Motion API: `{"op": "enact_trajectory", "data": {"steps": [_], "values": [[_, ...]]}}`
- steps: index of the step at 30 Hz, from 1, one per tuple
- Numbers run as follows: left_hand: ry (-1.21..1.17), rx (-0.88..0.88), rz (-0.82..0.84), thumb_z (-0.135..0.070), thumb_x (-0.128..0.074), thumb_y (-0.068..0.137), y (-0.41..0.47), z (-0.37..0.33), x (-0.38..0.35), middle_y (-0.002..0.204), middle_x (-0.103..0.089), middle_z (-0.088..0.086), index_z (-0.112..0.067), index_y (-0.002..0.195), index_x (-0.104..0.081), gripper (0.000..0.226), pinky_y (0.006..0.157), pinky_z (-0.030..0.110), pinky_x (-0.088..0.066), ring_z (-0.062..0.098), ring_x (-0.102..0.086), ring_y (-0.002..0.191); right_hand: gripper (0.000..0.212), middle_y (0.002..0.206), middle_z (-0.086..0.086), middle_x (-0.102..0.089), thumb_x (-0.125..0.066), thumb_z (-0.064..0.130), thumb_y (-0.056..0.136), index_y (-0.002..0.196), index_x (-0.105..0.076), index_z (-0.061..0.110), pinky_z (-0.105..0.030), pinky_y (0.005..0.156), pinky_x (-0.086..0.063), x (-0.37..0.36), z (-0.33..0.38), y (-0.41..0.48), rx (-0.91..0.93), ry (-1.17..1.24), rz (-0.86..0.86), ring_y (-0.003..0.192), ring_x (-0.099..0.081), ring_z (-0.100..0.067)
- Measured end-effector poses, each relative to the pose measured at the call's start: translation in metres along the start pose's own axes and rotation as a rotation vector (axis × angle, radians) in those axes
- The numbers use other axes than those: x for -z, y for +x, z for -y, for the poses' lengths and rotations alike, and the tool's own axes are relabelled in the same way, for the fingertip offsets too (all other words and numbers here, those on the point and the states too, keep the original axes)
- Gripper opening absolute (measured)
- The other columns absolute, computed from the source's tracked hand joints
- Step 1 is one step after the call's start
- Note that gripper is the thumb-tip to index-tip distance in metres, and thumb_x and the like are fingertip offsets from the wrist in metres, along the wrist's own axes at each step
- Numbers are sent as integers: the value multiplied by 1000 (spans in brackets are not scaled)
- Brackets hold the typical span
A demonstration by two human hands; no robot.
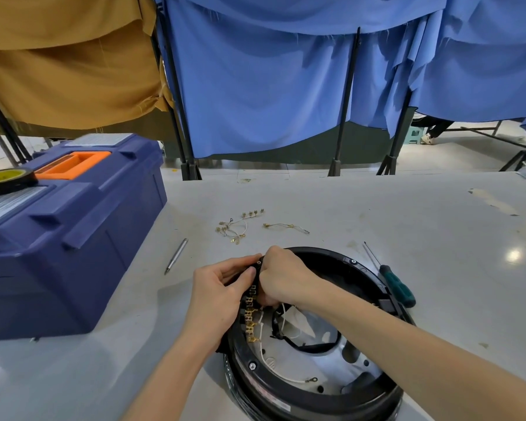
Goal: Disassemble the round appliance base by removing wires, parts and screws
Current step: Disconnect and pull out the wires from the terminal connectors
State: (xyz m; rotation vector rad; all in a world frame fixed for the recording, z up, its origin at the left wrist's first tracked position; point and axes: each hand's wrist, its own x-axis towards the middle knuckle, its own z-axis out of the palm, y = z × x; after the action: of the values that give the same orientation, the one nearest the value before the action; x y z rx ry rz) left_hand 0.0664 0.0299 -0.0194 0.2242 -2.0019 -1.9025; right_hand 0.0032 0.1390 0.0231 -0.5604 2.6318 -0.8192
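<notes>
Grey table: bench surface. Far left, on it: dark-blue toolbox w/ orange handle, lid closed. Black tape roll w/ yellow core lies flat on lid, at left edge. Slim silver pen-like rod lies on table just right of toolbox. Bkgd: blue curtain (centre to right) & tan curtain (left), w/ black stands. Far right, under hem: green stool, a person's shoe beside it.
</notes>
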Motion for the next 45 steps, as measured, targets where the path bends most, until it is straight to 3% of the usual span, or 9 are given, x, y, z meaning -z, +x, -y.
{"op": "enact_trajectory", "data": {"steps": [5,8,14,18,22,32,45], "values": [[18,1,-6,1,-63,89,1,-1,0,97,-77,-4,-13,102,-76,24,94,34,-54,10,-71,98,26,48,-6,-46,-53,-4,75,56,-43,9,-23,47,-35,-1,0,2,4,4,-23,45,-44,-20],[13,2,-11,2,-63,88,1,0,0,97,-77,-4,-14,100,-76,24,94,35,-53,10,-71,98,29,37,-2,-42,-54,-5,74,53,-40,10,-22,44,-31,-2,0,1,7,-10,-18,42,-41,-19],[10,5,-12,2,-63,89,1,-1,-1,96,-77,-4,-13,101,-76,24,93,33,-55,10,-71,97,24,48,-6,-48,-55,-6,74,57,-47,9,-23,46,-37,0,0,4,-14,13,6,44,-47,-20],[0,0,-14,4,-63,88,0,-2,-1,95,-77,-5,-15,98,-76,25,92,29,-55,9,-72,96,27,47,-5,-45,-56,-6,72,55,-44,10,-21,42,-31,-2,0,2,-7,-16,-2,43,-43,-17],[3,4,-15,4,-62,88,0,-1,-1,97,-77,-2,-11,100,-76,24,94,35,-54,12,-72,97,24,38,-3,-44,-56,-9,70,56,-46,8,-21,44,-35,0,0,3,-36,21,20,40,-45,-18],[22,-7,-16,4,-63,88,0,-2,0,95,-77,-4,-12,101,-76,24,93,31,-55,10,-72,96,24,48,-9,-46,-56,-9,73,59,-46,7,-24,48,-36,1,2,3,-34,18,33,44,-45,-20],[-1,7,-11,4,-63,88,-1,-1,0,96,-77,-3,-14,98,-76,25,95,40,-54,12,-72,97,31,48,-6,-42,-54,-7,75,54,-39,10,-17,37,-27,0,0,1,-5,-8,2,39,-39,-17]]}}
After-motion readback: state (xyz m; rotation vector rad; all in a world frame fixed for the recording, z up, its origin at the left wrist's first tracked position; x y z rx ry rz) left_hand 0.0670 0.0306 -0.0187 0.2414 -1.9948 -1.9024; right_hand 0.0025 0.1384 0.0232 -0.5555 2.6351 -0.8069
